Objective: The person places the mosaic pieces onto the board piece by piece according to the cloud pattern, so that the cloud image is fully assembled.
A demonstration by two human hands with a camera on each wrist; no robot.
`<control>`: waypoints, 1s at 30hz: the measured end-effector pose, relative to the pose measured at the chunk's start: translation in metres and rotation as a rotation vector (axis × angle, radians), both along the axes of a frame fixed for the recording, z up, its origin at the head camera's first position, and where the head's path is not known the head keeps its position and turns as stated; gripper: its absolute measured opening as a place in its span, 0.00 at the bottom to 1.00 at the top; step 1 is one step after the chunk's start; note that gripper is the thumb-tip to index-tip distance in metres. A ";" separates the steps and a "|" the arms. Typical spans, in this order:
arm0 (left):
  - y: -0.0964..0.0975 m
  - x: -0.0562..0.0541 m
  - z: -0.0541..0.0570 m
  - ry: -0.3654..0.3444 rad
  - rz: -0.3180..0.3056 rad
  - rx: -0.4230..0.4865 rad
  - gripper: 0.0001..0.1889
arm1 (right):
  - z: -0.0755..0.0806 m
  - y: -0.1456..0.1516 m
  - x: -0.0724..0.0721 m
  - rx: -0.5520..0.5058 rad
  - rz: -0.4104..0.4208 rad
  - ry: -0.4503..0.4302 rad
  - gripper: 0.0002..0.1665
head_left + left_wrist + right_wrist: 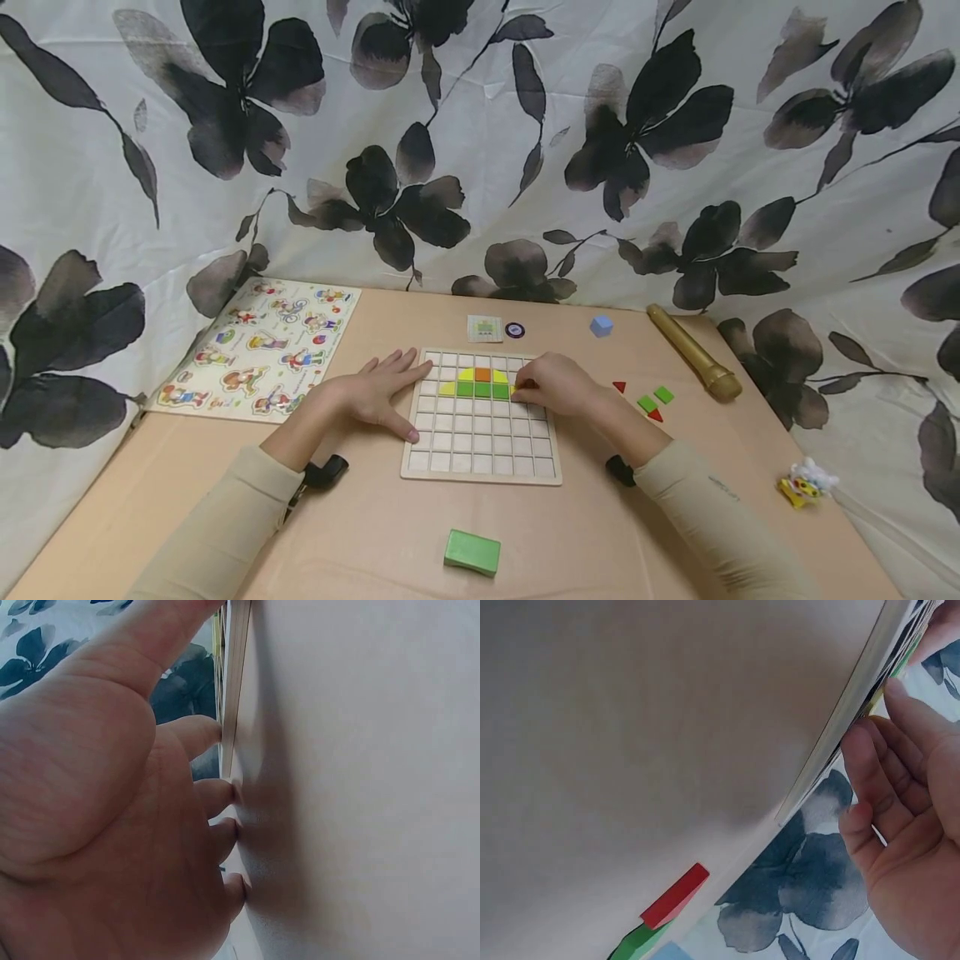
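Note:
A white gridded board [480, 478] lies before me. On its upper part sit green square tiles [482, 389], an orange tile [482, 375] and yellow tiles [447, 389]. My left hand [375, 396] steadies the board's left edge, fingers spread and thumb at the rim. At the right end of the green row my right hand [558, 385] pinches a small yellow tile [873, 703] between thumb and fingertip, right at the board's surface. Much of that tile is hidden by the fingers.
Loose red triangles [618, 387] and green squares [663, 395] lie right of the board. Beyond stand a gold microphone [693, 354] and blue cube [601, 326]. A card [484, 328] lies behind, a sticker sheet [258, 379] left, a green block [472, 552] in front, a small toy [806, 483] far right.

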State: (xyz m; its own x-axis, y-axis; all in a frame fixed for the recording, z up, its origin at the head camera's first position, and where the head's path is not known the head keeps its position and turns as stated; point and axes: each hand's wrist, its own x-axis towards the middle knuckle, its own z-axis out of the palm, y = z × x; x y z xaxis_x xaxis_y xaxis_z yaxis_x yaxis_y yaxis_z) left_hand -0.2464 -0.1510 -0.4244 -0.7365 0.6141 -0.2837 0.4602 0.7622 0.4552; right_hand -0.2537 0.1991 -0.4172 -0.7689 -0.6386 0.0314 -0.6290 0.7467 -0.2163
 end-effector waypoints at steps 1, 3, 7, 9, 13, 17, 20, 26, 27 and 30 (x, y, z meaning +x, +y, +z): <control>0.000 0.000 0.000 -0.002 0.002 0.001 0.64 | -0.001 -0.001 0.000 0.006 0.000 0.007 0.07; 0.001 0.000 0.000 -0.005 0.004 0.001 0.64 | 0.000 0.000 0.002 0.001 -0.012 -0.001 0.08; 0.002 0.000 0.000 -0.003 -0.002 -0.002 0.64 | 0.007 0.012 0.004 -0.074 -0.088 -0.054 0.12; 0.003 0.000 -0.001 0.000 -0.008 -0.001 0.65 | 0.014 0.024 0.005 -0.134 -0.128 -0.069 0.16; 0.004 -0.001 -0.001 0.001 -0.016 0.004 0.65 | 0.028 0.057 0.005 -0.221 -0.162 -0.061 0.20; 0.003 -0.001 0.000 0.000 -0.013 -0.001 0.65 | 0.035 0.097 0.011 -0.251 -0.203 -0.086 0.20; 0.003 -0.001 0.001 0.001 -0.010 -0.005 0.64 | 0.035 0.128 0.018 -0.242 -0.217 -0.128 0.19; 0.001 -0.001 0.002 0.000 -0.009 0.008 0.64 | 0.033 0.175 0.036 -0.165 -0.208 -0.276 0.16; 0.001 0.000 0.002 -0.001 -0.009 0.007 0.64 | 0.032 0.180 0.039 -0.154 -0.215 -0.298 0.16; 0.001 0.000 0.002 -0.003 -0.008 0.005 0.64 | 0.026 0.190 0.043 -0.135 -0.220 -0.340 0.14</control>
State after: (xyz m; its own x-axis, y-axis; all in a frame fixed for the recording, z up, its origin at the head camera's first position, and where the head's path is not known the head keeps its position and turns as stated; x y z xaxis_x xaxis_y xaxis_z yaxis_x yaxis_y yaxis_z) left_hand -0.2463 -0.1504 -0.4220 -0.7308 0.6212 -0.2830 0.4647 0.7564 0.4603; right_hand -0.2104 0.3893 -0.3909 -0.8674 -0.4655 -0.1758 -0.3335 0.8060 -0.4891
